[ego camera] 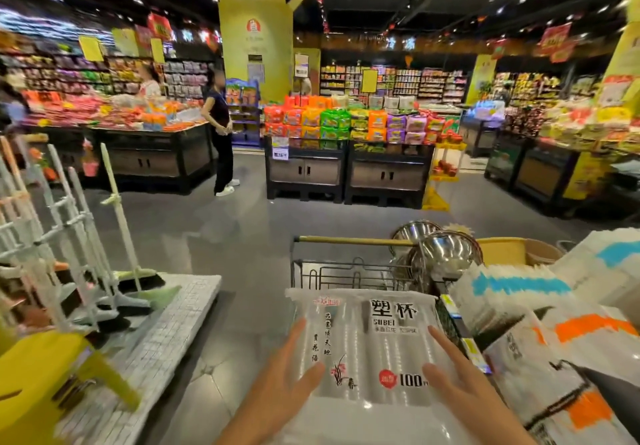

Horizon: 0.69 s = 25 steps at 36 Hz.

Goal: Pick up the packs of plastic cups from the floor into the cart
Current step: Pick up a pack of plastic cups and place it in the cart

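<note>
– Your left hand (287, 372) lies flat on the pack (374, 347), fingers straight and spread wide, thumb on its printed face.
– And your right hand (453, 375) mirrors it on the other side, just as wide. You carry the pack pressed between both hands rather than pinched.
– So where is the pack, for you?
– Up off the floor (225, 236), held at the near end of the cart (346, 240). Its far edge overlaps the wire basket, but whether it rests on anything cannot be told.
– What flanks you?
– On your left a yellow stool (52, 368), then brooms (138, 282) on a white platform. Ahead, the cart with steel bowls (446, 254) at its right. Further right, striped packs (519, 285) are piled up; you can't say whether they are in the cart or on a shelf beside it.
– How far along are you?
– By my reading, this pack is lifted but not yet set down inside. No pack shows on the bare floor, though the one you hold hides the ground at your feet, so more may wait there
</note>
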Tool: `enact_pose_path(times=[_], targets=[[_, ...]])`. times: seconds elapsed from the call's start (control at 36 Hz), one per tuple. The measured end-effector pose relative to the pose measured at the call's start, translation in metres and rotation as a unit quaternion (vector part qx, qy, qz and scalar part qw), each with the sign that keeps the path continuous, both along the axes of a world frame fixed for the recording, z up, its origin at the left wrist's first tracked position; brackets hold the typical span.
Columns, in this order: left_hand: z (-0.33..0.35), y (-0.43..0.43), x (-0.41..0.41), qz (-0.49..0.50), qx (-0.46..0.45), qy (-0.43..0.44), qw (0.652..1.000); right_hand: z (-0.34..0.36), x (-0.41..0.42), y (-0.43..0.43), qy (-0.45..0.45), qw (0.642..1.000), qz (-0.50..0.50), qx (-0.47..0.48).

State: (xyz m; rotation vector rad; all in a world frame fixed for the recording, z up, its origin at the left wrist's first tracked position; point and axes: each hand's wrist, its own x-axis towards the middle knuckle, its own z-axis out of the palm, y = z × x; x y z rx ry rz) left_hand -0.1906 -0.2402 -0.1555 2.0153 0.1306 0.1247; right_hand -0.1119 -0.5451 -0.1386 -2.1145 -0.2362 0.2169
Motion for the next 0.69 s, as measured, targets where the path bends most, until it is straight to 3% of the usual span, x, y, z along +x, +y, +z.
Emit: enact_pose_path(times=[0.17, 0.44, 0.69], targets=[[-0.026, 0.007, 0.048, -0.01, -0.003, 0.071, 0.997, -0.039, 0.033, 0.006, 0.037, 0.999, -0.025, -0.01], [-0.124, 0.001, 0.122, -0.019, -0.039, 0.142, 0.989, -0.115, 0.09, 0.011, 0.123, 0.99, -0.051, -0.047], [-0.242, -0.003, 0.179, 0.04, -0.013, 0.223, 0.974, -0.257, 0.174, 0.026, 0.2, 0.978, -0.013, -0.06]])
